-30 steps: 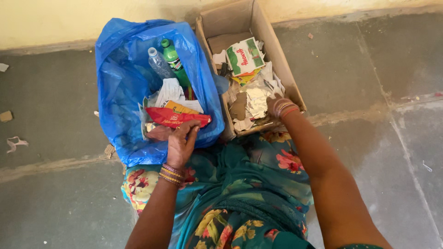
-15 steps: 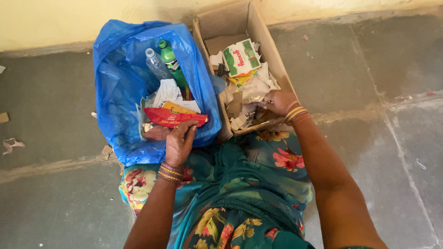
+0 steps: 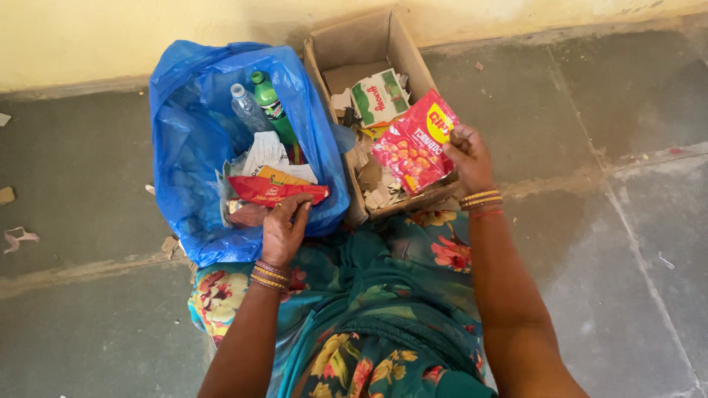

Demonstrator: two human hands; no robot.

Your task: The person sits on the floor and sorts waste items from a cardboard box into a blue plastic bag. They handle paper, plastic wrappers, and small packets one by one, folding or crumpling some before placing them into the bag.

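Currently a red snack packet is pinched by the right hand above the cardboard box, long axis toward 1 o'clock. The blue bag, at 9 o'clock, is gripped by left hand, apparently at its rim.

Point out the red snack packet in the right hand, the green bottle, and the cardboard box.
red snack packet [image 3: 413, 151], head view, its middle
green bottle [image 3: 271, 110], head view, its body
cardboard box [image 3: 369, 40], head view, inner back wall
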